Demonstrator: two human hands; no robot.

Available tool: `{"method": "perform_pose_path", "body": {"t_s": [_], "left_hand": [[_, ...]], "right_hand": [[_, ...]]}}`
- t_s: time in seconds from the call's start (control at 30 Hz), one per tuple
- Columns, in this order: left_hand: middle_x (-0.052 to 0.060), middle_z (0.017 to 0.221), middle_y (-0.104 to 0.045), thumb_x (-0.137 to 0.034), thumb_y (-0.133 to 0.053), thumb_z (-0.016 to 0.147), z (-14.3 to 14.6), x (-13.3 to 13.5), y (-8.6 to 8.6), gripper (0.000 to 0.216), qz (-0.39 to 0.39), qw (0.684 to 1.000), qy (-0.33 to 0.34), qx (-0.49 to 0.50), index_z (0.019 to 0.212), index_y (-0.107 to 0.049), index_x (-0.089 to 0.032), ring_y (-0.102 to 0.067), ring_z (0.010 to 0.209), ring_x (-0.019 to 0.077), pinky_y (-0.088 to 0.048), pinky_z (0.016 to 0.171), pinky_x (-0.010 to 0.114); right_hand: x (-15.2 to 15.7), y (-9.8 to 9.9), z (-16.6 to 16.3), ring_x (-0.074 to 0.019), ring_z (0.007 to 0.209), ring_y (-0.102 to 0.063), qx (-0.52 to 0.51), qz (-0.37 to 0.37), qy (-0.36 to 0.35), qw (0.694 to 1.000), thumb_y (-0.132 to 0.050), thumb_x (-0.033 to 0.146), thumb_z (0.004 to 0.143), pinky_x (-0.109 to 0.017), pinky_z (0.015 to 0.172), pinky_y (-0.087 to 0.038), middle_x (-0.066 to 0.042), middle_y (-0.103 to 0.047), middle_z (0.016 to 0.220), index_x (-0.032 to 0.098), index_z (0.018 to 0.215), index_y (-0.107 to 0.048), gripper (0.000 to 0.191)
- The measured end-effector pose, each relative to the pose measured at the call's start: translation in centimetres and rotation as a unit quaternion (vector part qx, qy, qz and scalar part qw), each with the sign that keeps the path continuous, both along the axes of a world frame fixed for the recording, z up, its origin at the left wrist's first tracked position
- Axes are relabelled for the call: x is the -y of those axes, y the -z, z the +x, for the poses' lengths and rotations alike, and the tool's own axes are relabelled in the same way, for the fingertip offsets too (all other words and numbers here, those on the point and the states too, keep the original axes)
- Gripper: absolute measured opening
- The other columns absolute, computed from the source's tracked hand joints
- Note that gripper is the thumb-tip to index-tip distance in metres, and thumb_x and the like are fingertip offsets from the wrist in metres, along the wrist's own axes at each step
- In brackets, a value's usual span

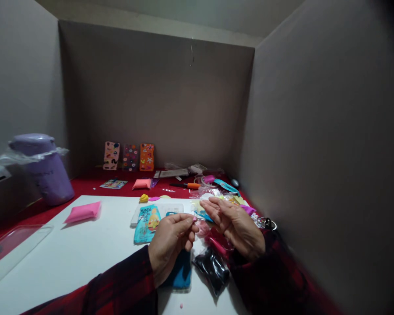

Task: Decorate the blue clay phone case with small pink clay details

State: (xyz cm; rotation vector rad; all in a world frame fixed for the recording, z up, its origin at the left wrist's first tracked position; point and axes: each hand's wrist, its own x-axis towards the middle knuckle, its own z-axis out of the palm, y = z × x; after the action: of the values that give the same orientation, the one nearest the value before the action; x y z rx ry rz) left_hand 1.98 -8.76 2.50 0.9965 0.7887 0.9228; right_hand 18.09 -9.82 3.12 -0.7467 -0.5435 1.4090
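My left hand [170, 243] is curled with thumb and fingertips pinched on a tiny pink bit [195, 218] of clay. My right hand [231, 223] hovers just to its right, fingers bent and partly spread, with nothing visible in them. Both hands are over a heap of small clay packets: a black one [213, 269], a blue one [182, 273] and a red one [218, 245]. A teal packet with a yellow figure [147, 223] lies just left of my left hand on the white board [85, 253].
A pink clay packet [82, 212] lies at the board's left. A purple jar with plastic wrap [46, 170] stands at far left. Three decorated phone cases [128, 156] lean on the back wall. An orange-capped pen [185, 185], a yellow clay lump [143, 198] and loose wrappers lie behind.
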Motion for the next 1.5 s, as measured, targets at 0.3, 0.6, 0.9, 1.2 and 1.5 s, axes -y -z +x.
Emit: {"method": "perform_pose_path", "body": {"t_s": [0.3,0.6,0.9,1.2,1.5], "left_hand": [[0.004,0.066,-0.058,-0.017,-0.059,0.079,0.0,-0.1,0.1,0.011,0.01,1.0,0.005,0.006,0.075,-0.06,-0.008,-0.045,0.046,0.0054,-0.034,0.04,0.015],[0.003,0.064,-0.057,-0.017,-0.059,0.078,0.1,0.0,-0.2,0.009,0.007,1.0,0.001,0.004,0.074,-0.059,-0.008,-0.045,0.044,0.0048,-0.034,0.04,0.015],[0.003,0.063,-0.057,-0.017,-0.059,0.079,0.0,0.0,-0.1,0.012,0.01,1.0,0.003,0.001,0.072,-0.059,-0.008,-0.044,0.042,0.0041,-0.034,0.04,0.015],[0.004,0.064,-0.058,-0.018,-0.063,0.076,0.0,-0.1,-0.1,0.011,0.006,1.0,0.0,0.012,0.072,-0.061,-0.008,-0.046,0.044,0.0054,-0.034,0.04,0.015],[0.003,0.063,-0.058,-0.018,-0.063,0.075,0.0,-0.1,0.1,0.01,0.004,1.0,-0.003,0.012,0.072,-0.061,-0.008,-0.045,0.043,0.0051,-0.034,0.039,0.016]], "right_hand": [[0.2,-0.4,0.0,-0.0246,0.106,-0.063,-0.007,0.005,-0.026,1.0,-0.054,-0.001,0.077,-0.031,0.095,-0.051,-0.02,-0.067,0.104,0.004,0.1,-0.057,0.024],[0.0,0.6,0.4,-0.0138,0.07,-0.07,0.068,0.002,-0.028,0.997,-0.071,0.013,0.074,-0.019,0.065,-0.058,-0.01,-0.072,0.079,0.008,0.086,-0.063,0.015],[0.3,0.0,0.2,-0.022,0.092,-0.069,0.043,-0.021,-0.028,0.998,-0.052,0.028,0.089,-0.028,0.081,-0.056,-0.021,-0.07,0.098,0.005,0.091,-0.06,0.024],[0.2,0.0,0.0,-0.0216,0.097,-0.067,0.053,0.008,-0.052,0.997,-0.061,0.006,0.075,-0.03,0.087,-0.054,-0.017,-0.07,0.1,0.008,0.092,-0.06,0.017],[0.0,0.4,0.3,-0.0127,0.061,-0.068,0.076,-0.01,-0.036,0.996,-0.059,0.035,0.086,-0.021,0.059,-0.056,-0.01,-0.07,0.072,0.01,0.083,-0.061,0.026]]}}
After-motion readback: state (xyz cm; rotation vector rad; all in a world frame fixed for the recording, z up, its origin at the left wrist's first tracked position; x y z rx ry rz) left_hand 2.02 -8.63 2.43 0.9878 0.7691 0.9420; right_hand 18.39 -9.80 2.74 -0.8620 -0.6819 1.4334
